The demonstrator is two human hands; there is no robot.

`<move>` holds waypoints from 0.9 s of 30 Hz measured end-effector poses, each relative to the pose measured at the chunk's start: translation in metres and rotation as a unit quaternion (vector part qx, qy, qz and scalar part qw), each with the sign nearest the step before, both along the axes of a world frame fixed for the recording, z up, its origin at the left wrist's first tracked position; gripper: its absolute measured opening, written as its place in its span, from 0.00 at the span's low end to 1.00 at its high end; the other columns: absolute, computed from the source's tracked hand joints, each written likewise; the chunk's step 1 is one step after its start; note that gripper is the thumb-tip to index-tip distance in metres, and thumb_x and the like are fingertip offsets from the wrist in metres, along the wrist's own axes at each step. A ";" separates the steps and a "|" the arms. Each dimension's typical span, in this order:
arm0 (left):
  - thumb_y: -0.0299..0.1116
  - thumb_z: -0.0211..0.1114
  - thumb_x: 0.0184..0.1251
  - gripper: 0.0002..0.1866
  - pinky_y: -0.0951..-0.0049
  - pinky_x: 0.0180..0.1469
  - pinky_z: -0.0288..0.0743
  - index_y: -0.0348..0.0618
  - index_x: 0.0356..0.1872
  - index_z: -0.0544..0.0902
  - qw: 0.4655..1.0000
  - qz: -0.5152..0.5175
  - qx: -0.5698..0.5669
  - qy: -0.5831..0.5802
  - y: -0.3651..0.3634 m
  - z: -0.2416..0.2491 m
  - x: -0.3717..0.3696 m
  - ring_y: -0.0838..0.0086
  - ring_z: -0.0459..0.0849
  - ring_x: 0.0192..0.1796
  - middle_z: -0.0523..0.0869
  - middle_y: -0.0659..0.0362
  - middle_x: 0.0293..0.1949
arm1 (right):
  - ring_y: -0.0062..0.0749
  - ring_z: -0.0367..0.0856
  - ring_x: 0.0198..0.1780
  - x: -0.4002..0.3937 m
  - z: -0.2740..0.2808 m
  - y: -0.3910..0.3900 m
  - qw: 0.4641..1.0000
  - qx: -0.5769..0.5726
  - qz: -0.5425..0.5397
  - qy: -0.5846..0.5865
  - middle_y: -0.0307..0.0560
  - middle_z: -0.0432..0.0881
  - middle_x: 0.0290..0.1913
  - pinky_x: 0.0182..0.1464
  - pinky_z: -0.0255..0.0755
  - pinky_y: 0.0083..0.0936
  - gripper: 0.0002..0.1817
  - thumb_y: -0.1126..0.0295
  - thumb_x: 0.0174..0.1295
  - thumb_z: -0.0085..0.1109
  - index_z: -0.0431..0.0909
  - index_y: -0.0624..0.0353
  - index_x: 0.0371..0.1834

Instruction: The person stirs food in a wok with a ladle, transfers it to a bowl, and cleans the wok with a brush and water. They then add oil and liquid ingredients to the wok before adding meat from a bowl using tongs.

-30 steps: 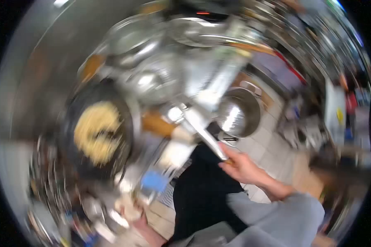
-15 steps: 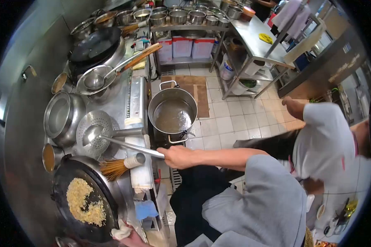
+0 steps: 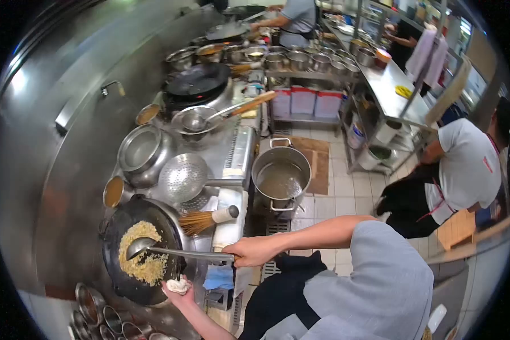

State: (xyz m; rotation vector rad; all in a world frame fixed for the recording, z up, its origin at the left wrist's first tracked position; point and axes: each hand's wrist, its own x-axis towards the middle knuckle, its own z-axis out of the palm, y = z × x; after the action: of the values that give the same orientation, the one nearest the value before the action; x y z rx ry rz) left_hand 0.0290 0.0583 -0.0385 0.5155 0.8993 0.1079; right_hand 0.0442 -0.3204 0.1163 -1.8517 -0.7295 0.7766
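Observation:
My right hand (image 3: 251,251) is closed round the handle of a steel ladle (image 3: 190,253). The ladle's bowl rests in yellowish fried rice (image 3: 144,267) inside a black wok (image 3: 119,277). A folded white cloth (image 3: 178,286) is in my left hand (image 3: 186,296), which grips it at the wok's near right rim; whatever lies under the cloth is hidden. Beside the wok lies a bamboo brush (image 3: 201,222) with a pale bound handle. Just beyond it a perforated strainer (image 3: 183,178) sits on the steel range.
A large pot (image 3: 281,175) of liquid stands right of the range. Past the strainer are a steel pot (image 3: 144,153) and a second wok (image 3: 198,80). Metal cups (image 3: 90,303) stand at lower left. A co-worker (image 3: 467,164) is at right, another (image 3: 296,22) at the back.
The ladle has come down from above the strainer into the rice in the wok. The camera view has tilted up and shifted left. The co-worker at right has turned and moved away.

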 end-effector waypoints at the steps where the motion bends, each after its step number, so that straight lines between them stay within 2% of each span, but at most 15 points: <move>1: 0.52 0.58 0.67 0.16 0.67 0.31 0.74 0.53 0.43 0.80 1.000 0.000 -0.013 0.010 0.010 -0.014 0.006 0.66 0.82 0.33 0.85 0.63 0.36 | 0.59 0.81 0.36 0.005 0.005 -0.002 0.999 -0.029 0.016 -0.041 0.63 0.80 0.30 0.39 0.70 0.48 0.17 0.70 0.61 0.52 0.69 0.68 0.51; 3: 0.45 0.56 0.65 0.10 0.70 0.28 0.75 0.53 0.35 0.80 0.998 0.018 0.037 -0.049 0.013 -0.046 -0.002 0.71 0.82 0.28 0.84 0.66 0.31 | 0.62 0.80 0.36 0.007 0.018 -0.010 0.990 -0.083 0.043 -0.110 0.64 0.80 0.30 0.39 0.70 0.50 0.16 0.71 0.61 0.52 0.68 0.68 0.50; 7: 0.44 0.54 0.67 0.11 0.71 0.29 0.78 0.51 0.38 0.79 0.988 0.057 0.140 -0.035 -0.083 0.059 -0.059 0.70 0.83 0.30 0.84 0.64 0.32 | 0.63 0.80 0.35 0.020 0.083 -0.049 0.961 -0.172 0.169 -0.134 0.65 0.80 0.29 0.37 0.70 0.52 0.15 0.71 0.60 0.51 0.68 0.68 0.48; 8: 0.42 0.52 0.70 0.11 0.71 0.28 0.79 0.47 0.42 0.77 0.996 0.006 0.087 0.009 -0.082 0.068 -0.074 0.67 0.80 0.30 0.82 0.61 0.34 | 0.63 0.80 0.34 0.024 0.088 -0.053 0.961 -0.163 0.192 -0.113 0.64 0.80 0.27 0.37 0.71 0.52 0.14 0.70 0.61 0.51 0.68 0.67 0.46; 11: 0.40 0.52 0.70 0.10 0.70 0.28 0.77 0.48 0.42 0.77 0.991 0.120 0.058 0.021 -0.098 0.094 -0.047 0.68 0.79 0.28 0.82 0.59 0.32 | 0.63 0.81 0.34 0.039 0.065 -0.034 0.949 -0.146 0.211 -0.185 0.65 0.81 0.28 0.37 0.72 0.52 0.16 0.69 0.61 0.51 0.68 0.67 0.50; 13: 0.39 0.54 0.69 0.09 0.71 0.28 0.76 0.47 0.41 0.76 0.992 0.036 0.071 -0.094 -0.044 0.017 -0.039 0.70 0.79 0.27 0.82 0.59 0.32 | 0.63 0.82 0.36 0.052 0.037 0.002 0.936 -0.242 0.199 -0.164 0.67 0.82 0.33 0.38 0.74 0.50 0.25 0.70 0.58 0.54 0.67 0.67 0.60; 15: 0.38 0.55 0.68 0.07 0.74 0.21 0.73 0.50 0.32 0.77 0.991 0.040 0.066 -0.106 -0.074 0.019 -0.050 0.74 0.78 0.21 0.80 0.63 0.23 | 0.62 0.82 0.34 0.053 0.029 0.027 0.934 -0.207 0.152 -0.249 0.65 0.82 0.30 0.36 0.74 0.50 0.29 0.72 0.55 0.54 0.65 0.68 0.62; 16: 0.36 0.55 0.68 0.04 0.75 0.20 0.73 0.51 0.34 0.76 0.993 0.057 0.072 -0.076 -0.084 -0.010 -0.066 0.74 0.78 0.20 0.80 0.63 0.24 | 0.61 0.82 0.33 0.051 0.030 0.029 0.933 -0.202 0.141 -0.261 0.65 0.81 0.29 0.35 0.74 0.50 0.30 0.73 0.55 0.54 0.64 0.69 0.63; 17: 0.34 0.56 0.66 0.06 0.73 0.24 0.77 0.49 0.41 0.77 0.983 0.046 0.133 -0.120 -0.106 -0.022 -0.092 0.71 0.81 0.25 0.81 0.60 0.30 | 0.61 0.82 0.33 0.044 0.028 0.029 0.935 -0.192 0.132 -0.268 0.64 0.81 0.28 0.34 0.74 0.49 0.31 0.74 0.54 0.54 0.64 0.69 0.64; 18: 0.32 0.57 0.63 0.12 0.71 0.32 0.80 0.49 0.48 0.77 0.989 0.077 0.098 -0.079 -0.105 -0.067 -0.112 0.68 0.83 0.31 0.82 0.57 0.35 | 0.61 0.82 0.32 0.040 0.027 0.029 0.937 -0.183 0.115 -0.274 0.64 0.81 0.27 0.33 0.74 0.49 0.32 0.74 0.53 0.54 0.63 0.69 0.64; 20: 0.32 0.56 0.63 0.16 0.68 0.38 0.82 0.42 0.51 0.77 0.975 0.008 0.170 -0.144 -0.112 -0.041 -0.113 0.65 0.85 0.35 0.83 0.53 0.40 | 0.61 0.81 0.30 0.042 0.026 0.016 0.941 -0.144 0.120 -0.280 0.63 0.81 0.26 0.32 0.74 0.49 0.30 0.74 0.54 0.53 0.64 0.68 0.63; 22: 0.33 0.54 0.64 0.13 0.68 0.39 0.83 0.37 0.46 0.78 0.992 0.014 0.037 -0.120 -0.104 0.029 -0.089 0.65 0.85 0.36 0.85 0.51 0.37 | 0.61 0.81 0.32 0.039 0.034 -0.010 0.952 -0.116 0.142 -0.244 0.63 0.81 0.28 0.34 0.74 0.49 0.26 0.71 0.58 0.54 0.66 0.65 0.61; 24: 0.34 0.53 0.67 0.07 0.68 0.29 0.81 0.46 0.29 0.76 0.993 0.019 -0.014 -0.119 -0.063 0.016 -0.075 0.69 0.84 0.27 0.82 0.61 0.25 | 0.57 0.81 0.37 0.035 0.086 -0.036 0.969 -0.139 0.173 -0.112 0.64 0.81 0.33 0.39 0.72 0.48 0.23 0.68 0.62 0.54 0.67 0.61 0.60; 25: 0.34 0.54 0.67 0.08 0.69 0.23 0.78 0.51 0.26 0.73 0.995 0.092 0.027 -0.037 -0.094 0.064 -0.078 0.72 0.81 0.22 0.80 0.63 0.22 | 0.56 0.81 0.36 0.041 0.081 -0.047 0.962 -0.129 0.211 -0.114 0.61 0.81 0.32 0.39 0.72 0.46 0.21 0.69 0.64 0.54 0.68 0.61 0.60; 27: 0.36 0.53 0.71 0.08 0.70 0.22 0.75 0.55 0.29 0.75 0.995 0.093 -0.028 -0.029 -0.109 0.101 -0.093 0.72 0.78 0.21 0.79 0.64 0.23 | 0.52 0.81 0.32 0.047 0.113 -0.057 0.963 -0.138 0.230 -0.024 0.59 0.81 0.30 0.37 0.71 0.43 0.25 0.69 0.63 0.56 0.67 0.60 0.64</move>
State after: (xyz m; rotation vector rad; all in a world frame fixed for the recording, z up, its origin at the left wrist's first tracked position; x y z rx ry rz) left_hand -0.0640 -0.0507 0.0622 0.3734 0.8898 0.2658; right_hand 0.0912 -0.3775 0.2291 -1.9775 -1.1553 1.1817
